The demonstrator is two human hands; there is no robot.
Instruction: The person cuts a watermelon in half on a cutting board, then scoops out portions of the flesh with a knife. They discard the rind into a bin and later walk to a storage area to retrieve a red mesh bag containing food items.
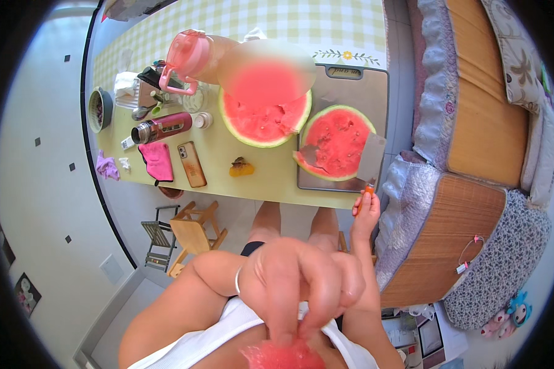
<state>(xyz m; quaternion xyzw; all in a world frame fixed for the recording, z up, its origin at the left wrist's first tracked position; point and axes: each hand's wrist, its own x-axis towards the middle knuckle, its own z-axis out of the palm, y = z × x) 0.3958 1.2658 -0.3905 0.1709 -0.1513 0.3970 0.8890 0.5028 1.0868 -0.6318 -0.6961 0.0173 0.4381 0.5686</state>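
At lower centre, the left hand (pixel 301 280) is pinching a melon piece (pixel 280 357) between its fingers; squeezing too hard could make it slip. Right of centre, the right hand (pixel 367 213) is gripping the knife (pixel 372 158) by the cut melon (pixel 333 142); a loosening hold could drop it.

Head-worn fisheye, facing down: left fingers (pixel 323 289) close, table (pixel 274 179) farther.

We see a bright, fairly even scene, with cool, pale glare on the wall (pixel 55 184) at upper left and a soft sheen across the metal cutting board (pixel 338 92) right of upper centre. An oval blur veils part of the watermelon half (pixel 261 125). Low in the frame, the left hand (pixel 298 280) looks slightly soft. Fisheye distortion bows straight edges toward black corners.
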